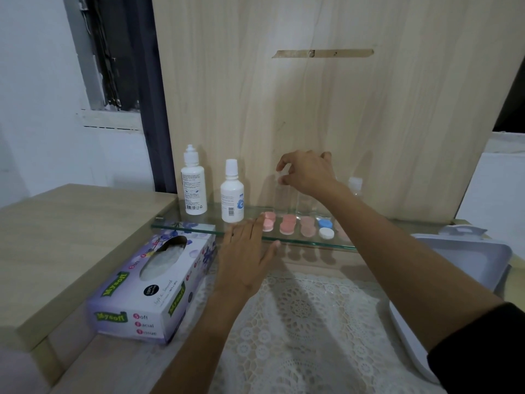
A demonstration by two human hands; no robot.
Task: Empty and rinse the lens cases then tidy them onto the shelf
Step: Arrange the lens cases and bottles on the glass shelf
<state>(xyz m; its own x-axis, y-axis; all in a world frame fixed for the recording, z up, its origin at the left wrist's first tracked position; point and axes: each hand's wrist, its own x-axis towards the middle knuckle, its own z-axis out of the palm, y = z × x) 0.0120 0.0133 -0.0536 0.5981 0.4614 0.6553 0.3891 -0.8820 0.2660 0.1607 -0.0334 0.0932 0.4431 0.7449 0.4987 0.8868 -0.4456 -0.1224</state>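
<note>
The glass shelf (199, 227) looked slick, so anything nudged could have slid off its front. Below the right hand (308, 173), whose curled fingers perhaps pinched a cap (too blurred to tell), clear bottles (305, 203) could have toppled forward. The lens cases (287, 224) sat in a row just past the left hand's (247, 251) straight, flat fingertips, one push from falling.

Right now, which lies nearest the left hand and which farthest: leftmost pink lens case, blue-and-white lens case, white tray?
1. Leftmost pink lens case, by the fingertips of the left hand, left end of the row.
2. Blue-and-white lens case, further right on the glass shelf.
3. White tray, far right, beyond the shelf's end.
</note>
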